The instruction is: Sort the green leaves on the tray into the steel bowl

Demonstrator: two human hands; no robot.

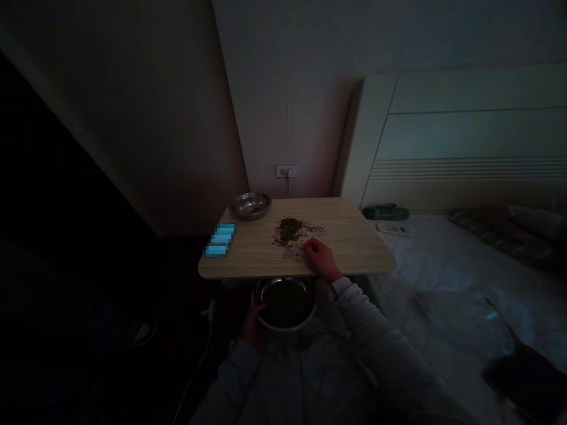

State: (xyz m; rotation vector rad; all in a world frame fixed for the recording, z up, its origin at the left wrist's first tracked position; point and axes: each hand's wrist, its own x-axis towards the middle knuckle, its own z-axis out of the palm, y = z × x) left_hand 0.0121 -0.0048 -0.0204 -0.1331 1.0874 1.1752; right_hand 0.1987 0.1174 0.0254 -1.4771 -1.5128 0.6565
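Observation:
A pile of small dark green beans [289,229] lies on the light wooden tabletop [248,254], with loose ones scattered to its right. My right hand [319,257] is over the front of the table, fingers pinched together at the near edge of the pile. A pale, see-through flat piece [293,252] extends left from its fingertips, with a few beans around it; its kind is unclear in the dim light. Below the table's front edge, my left hand [256,326] grips the left rim of a metal bowl [283,324], whose dark contents are hard to make out.
Another metal bowl [250,205] stands at the table's back left corner, and a lit, blurred-out phone [220,240] lies at the left edge. Right of the table are a bed [425,260], a green bottle [386,212] and a pale remote [393,229]. A wall socket [286,171] is behind.

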